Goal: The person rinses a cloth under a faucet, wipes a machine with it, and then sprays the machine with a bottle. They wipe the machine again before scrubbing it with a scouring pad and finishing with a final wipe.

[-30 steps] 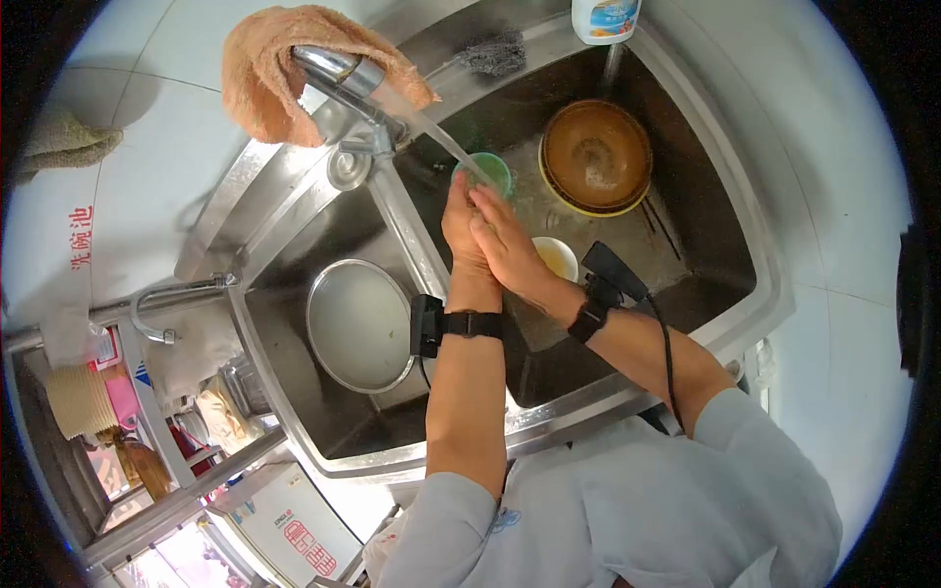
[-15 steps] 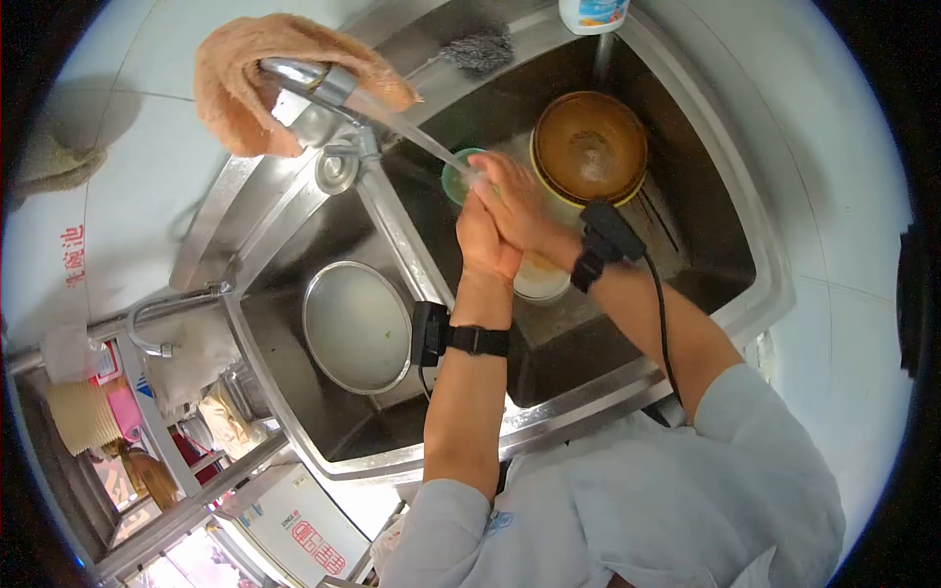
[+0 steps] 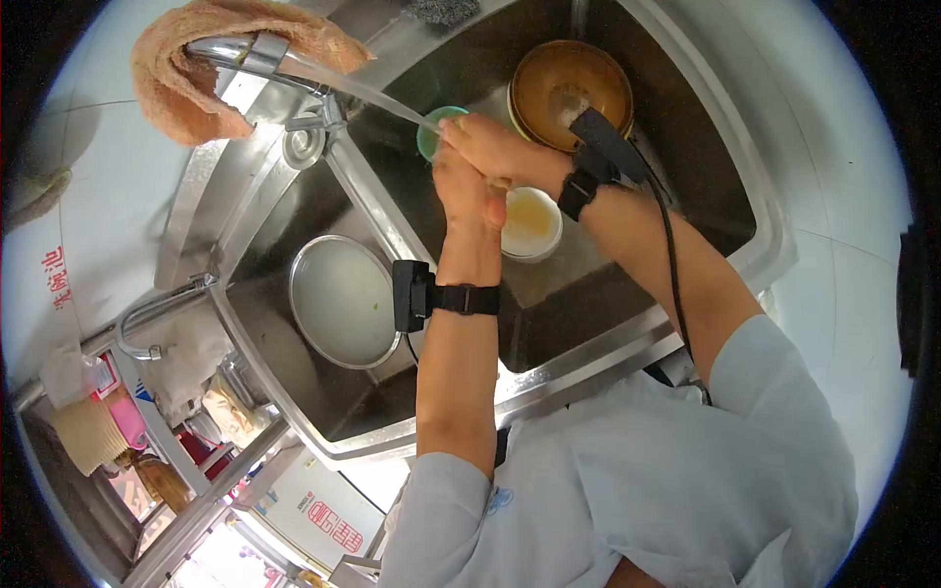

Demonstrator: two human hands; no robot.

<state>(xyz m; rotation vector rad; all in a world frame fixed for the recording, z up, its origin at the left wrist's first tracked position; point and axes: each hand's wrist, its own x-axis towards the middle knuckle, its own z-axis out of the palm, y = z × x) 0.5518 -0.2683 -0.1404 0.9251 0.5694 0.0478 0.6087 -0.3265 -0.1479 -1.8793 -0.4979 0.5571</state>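
Both hands are pressed together in the stream of water (image 3: pixel 377 98) from the tap (image 3: pixel 263 54), above the right sink basin. My right hand (image 3: pixel 502 152) lies over my left hand (image 3: pixel 461 186) and is closed around it. The fingers of my left hand are mostly hidden under the right. Just behind the fingertips is a green bowl (image 3: pixel 427 144), partly covered. Below my right hand sits a white bowl (image 3: pixel 534 227) with something yellowish in it. A brown bowl (image 3: pixel 559 83), stacked on a yellow-rimmed one, stands farther right.
In the left sink basin lies a round metal pan (image 3: pixel 343 304) of cloudy liquid. An orange cloth (image 3: pixel 162 83) hangs around the tap. Steel wool (image 3: pixel 443 10) rests on the back ledge. A second small tap (image 3: pixel 132 338) is at the left. Black straps and cables run along both forearms.
My hands have rubbed against each other, the right shifting over the left, still under the water. The view has moved, so the sink appears higher and farther left. More of the white bowl shows.
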